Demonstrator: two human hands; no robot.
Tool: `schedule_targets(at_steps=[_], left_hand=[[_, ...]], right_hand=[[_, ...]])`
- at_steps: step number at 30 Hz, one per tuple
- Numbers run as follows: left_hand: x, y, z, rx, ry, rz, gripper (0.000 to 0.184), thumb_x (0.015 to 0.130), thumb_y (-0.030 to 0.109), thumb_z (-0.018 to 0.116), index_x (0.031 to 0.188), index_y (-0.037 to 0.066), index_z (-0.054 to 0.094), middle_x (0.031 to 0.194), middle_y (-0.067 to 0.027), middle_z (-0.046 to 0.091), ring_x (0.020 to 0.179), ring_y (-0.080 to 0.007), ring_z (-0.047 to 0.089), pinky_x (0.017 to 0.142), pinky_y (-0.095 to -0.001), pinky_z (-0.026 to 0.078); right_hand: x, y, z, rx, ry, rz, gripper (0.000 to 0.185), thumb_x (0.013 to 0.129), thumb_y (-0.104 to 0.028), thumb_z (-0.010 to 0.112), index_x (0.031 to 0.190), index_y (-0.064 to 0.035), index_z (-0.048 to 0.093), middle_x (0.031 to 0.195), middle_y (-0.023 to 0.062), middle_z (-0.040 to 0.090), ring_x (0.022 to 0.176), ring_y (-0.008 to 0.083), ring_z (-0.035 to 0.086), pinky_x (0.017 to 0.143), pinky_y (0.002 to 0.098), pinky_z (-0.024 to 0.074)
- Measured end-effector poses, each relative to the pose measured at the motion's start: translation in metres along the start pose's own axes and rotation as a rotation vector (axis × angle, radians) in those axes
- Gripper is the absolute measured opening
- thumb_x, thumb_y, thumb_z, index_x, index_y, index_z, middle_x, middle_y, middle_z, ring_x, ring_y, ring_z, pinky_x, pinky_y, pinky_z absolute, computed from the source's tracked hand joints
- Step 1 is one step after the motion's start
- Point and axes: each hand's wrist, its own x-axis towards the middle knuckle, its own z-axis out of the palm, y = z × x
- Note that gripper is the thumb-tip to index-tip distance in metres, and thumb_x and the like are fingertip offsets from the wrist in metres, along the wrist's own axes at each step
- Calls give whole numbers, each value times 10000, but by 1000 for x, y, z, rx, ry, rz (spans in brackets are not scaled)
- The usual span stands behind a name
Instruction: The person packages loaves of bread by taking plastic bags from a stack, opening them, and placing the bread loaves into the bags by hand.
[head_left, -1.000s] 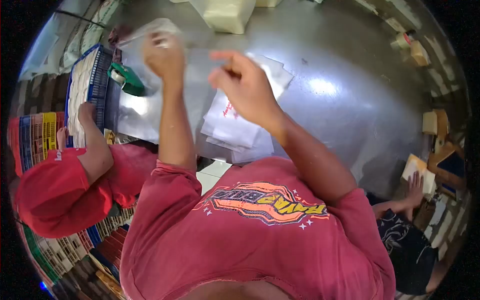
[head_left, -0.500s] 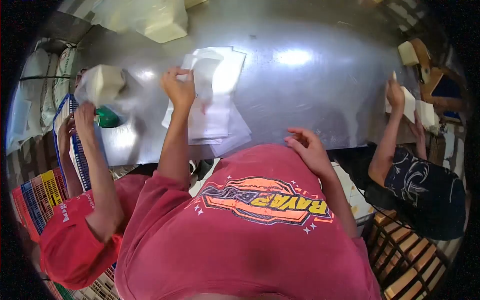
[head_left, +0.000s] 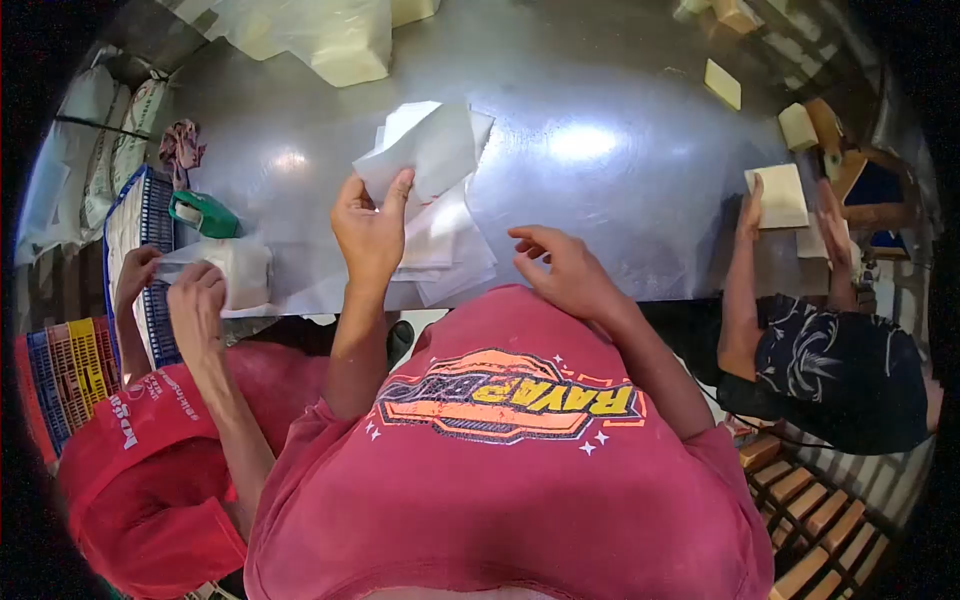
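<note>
Between its thumb and fingers my left hand (head_left: 372,228) pinches a thin translucent plastic bag (head_left: 428,155), its upper part folded over. Beneath it lies a loose pile of similar white bags (head_left: 440,245) on the metal table (head_left: 620,225). To the right of the pile, near the table's front edge, my right hand (head_left: 560,268) is held with its fingers apart and nothing in them.
At left a person in red handles a bagged pale block (head_left: 245,275) beside a green tape dispenser (head_left: 205,214) and a blue crate (head_left: 152,300). At right another person holds a pale block (head_left: 777,196). Large plastic-covered blocks (head_left: 350,45) stand at the back.
My left hand has lifted a bag from the pile. My right hand has moved left and up over the table edge. The person at left has lowered the bagged block to the table.
</note>
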Motion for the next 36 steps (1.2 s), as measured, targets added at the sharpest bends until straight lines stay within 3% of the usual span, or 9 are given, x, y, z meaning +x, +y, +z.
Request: schedule_targets(at_steps=[3,6,15,19,22,26,28,31,36], left_hand=[[-9,3,4,-181,47,89,196,869,61,667,1032,-34,615,934,-73,665,785,-111,606,716,-239,473],[-5,17,9,-234,79,-65,170,879,56,655,1018,-34,615,932,-70,662,808,-105,606,723,-236,477],[-4,2,-3,50,100,-67,151,858,108,696,928,-22,663,843,-63,688,752,-80,608,700,-210,457],[-4,12,-18,124,102,-101,149,877,108,670,937,-28,675,887,-72,693,777,-99,620,714,-221,467],[-7,17,-20,60,97,-74,184,906,133,641,988,-31,650,938,-93,686,820,-128,629,759,-242,486],[-11,24,-7,7,84,-100,161,892,79,645,1005,-35,654,921,-84,693,787,-105,633,724,-224,491],[-15,35,8,27,43,-108,164,896,76,639,1016,-35,651,927,-86,693,800,-109,633,733,-228,492],[-26,51,28,54,5,-116,170,900,75,634,1028,-36,646,933,-88,692,821,-115,634,751,-237,491],[-39,76,54,-4,4,-91,155,899,61,632,1019,-36,646,934,-90,690,839,-124,632,785,-251,483]], right_hand=[[3,-6,-1,109,-161,58,363,878,-167,593,1205,-11,579,1014,169,665,904,242,656,812,336,512],[6,-5,-12,50,-128,40,358,879,-156,592,1203,-3,577,1017,172,665,914,251,658,819,346,516],[-31,23,5,233,-89,317,349,891,-176,596,1208,-33,587,1047,146,667,904,222,655,783,322,513],[-56,52,-8,106,191,329,366,897,-237,600,1202,-35,589,1116,158,635,974,237,621,831,337,490],[-70,167,-37,-33,591,424,412,899,-312,592,1198,-30,577,1176,170,600,1061,284,575,923,359,441],[-40,209,-141,673,1161,654,458,951,-392,504,1179,-2,578,1090,71,614,992,192,566,917,331,417],[-18,230,-185,966,1115,365,419,933,-373,523,1136,-13,588,1111,77,614,1051,197,559,936,353,416],[13,247,-219,1168,639,213,376,911,-325,550,1134,-24,579,1147,99,604,1093,206,551,942,363,426],[42,228,-185,1150,372,354,392,877,-273,585,1170,-15,553,1139,101,607,1071,205,562,948,348,426]])
